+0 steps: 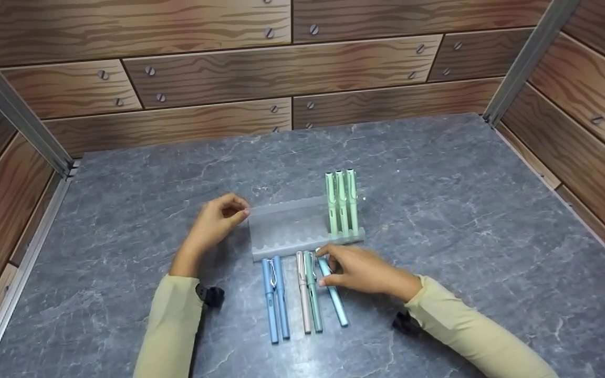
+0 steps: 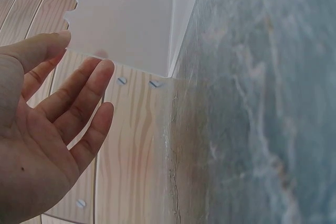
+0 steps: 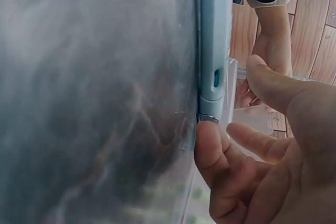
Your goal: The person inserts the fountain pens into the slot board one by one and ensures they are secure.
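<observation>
A clear plastic pen rack [image 1: 289, 223] with notched edges stands mid-table. My left hand [image 1: 216, 223] pinches its upper left corner between thumb and index finger; in the left wrist view the other fingers are spread beside the rack's panel [image 2: 126, 19]. Three light green pens [image 1: 342, 205] stand tilted in the rack's right end. My right hand [image 1: 363, 268] is over a light blue pen [image 1: 336, 304] lying slanted in front. One fingertip touches the capped end of this pen [image 3: 212, 35], and the thumb stays apart from it.
To the left of the light blue pen lie a green pen [image 1: 313, 304] and a beige pen [image 1: 304, 304], side by side. Two blue pens [image 1: 276, 304] lie farther left, near the rack's front edge. Wood-patterned walls [image 1: 276, 68] enclose the marbled table [image 1: 439, 184].
</observation>
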`<state>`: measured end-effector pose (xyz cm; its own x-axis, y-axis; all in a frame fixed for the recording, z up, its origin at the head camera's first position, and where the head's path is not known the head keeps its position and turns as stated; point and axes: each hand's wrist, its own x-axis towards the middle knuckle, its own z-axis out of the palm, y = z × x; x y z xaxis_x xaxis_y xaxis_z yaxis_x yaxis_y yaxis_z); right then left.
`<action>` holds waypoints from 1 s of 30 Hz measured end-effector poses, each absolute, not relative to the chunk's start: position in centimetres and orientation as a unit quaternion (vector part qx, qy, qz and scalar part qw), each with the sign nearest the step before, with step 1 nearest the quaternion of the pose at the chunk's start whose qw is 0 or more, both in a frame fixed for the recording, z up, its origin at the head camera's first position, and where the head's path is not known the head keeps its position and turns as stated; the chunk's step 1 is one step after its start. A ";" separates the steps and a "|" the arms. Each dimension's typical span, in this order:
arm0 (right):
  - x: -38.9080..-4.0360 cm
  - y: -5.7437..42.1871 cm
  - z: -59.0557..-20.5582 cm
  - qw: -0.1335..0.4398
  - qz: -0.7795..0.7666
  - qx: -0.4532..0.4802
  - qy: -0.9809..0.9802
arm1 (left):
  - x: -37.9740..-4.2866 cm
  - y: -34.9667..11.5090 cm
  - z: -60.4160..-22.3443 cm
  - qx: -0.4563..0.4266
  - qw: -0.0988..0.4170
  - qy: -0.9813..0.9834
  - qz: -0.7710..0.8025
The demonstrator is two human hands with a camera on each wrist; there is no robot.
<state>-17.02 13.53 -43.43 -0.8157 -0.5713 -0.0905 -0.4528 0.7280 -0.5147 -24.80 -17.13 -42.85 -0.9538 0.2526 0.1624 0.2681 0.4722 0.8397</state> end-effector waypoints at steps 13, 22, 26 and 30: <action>-16.9 12.9 -43.3 0.131 -0.211 -0.255 0.934 | -24.5 -17.3 -42.5 -0.140 -0.004 -0.864 -0.484; -16.9 12.8 -43.6 0.122 -0.211 -0.260 0.934 | -24.5 -17.2 -42.5 -0.140 -0.004 -0.864 -0.484; -17.0 12.9 -43.6 0.126 -0.217 -0.262 0.932 | -24.5 -17.2 -42.6 -0.141 -0.001 -0.864 -0.483; -17.2 13.1 -43.5 0.123 -0.222 -0.263 0.931 | -24.5 -17.1 -42.6 -0.143 0.002 -0.865 -0.481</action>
